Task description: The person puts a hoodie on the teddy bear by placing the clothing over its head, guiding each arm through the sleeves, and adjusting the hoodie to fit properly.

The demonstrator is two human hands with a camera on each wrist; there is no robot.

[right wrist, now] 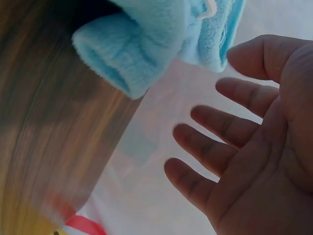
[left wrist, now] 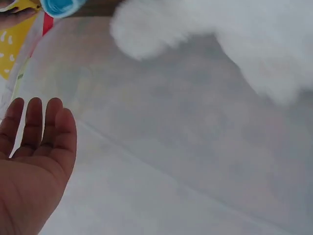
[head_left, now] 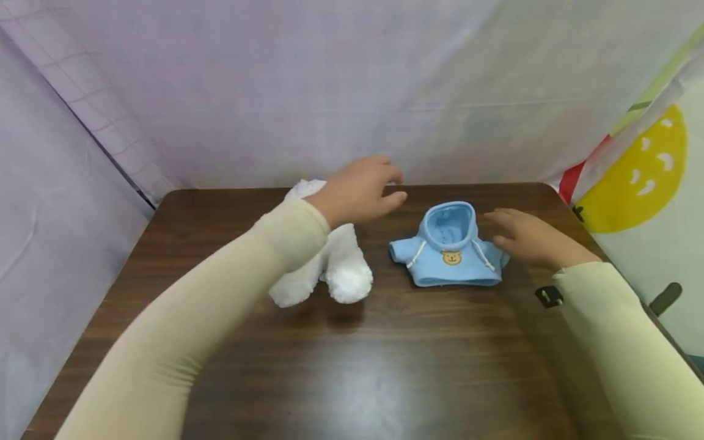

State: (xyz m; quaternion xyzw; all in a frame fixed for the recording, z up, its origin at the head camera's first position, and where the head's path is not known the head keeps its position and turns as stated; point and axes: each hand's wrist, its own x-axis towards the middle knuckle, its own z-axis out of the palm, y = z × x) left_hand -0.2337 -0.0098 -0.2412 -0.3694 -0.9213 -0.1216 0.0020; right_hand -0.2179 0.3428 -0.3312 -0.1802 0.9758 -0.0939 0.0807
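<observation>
A small light-blue hoodie (head_left: 456,269) with a bear face and white drawstrings lies on the brown table, its hood opening facing up. My right hand (head_left: 530,239) is beside its right sleeve, fingers apart and holding nothing; in the right wrist view the thumb is close to the blue fabric (right wrist: 142,44), and I cannot tell whether they touch. To the left lies a white plush thing (head_left: 348,269), partly hidden behind my left forearm. Above it and toward the hoodie reaches my left hand (head_left: 360,190), with loosely bent fingers and nothing in them.
The wooden table (head_left: 440,360) ends at a pale curtain (head_left: 330,91) at the back. Another pale cloth hangs on the left. At the right is a cloth with a yellow print (head_left: 638,177). A small black item (head_left: 549,296) is by the right wrist.
</observation>
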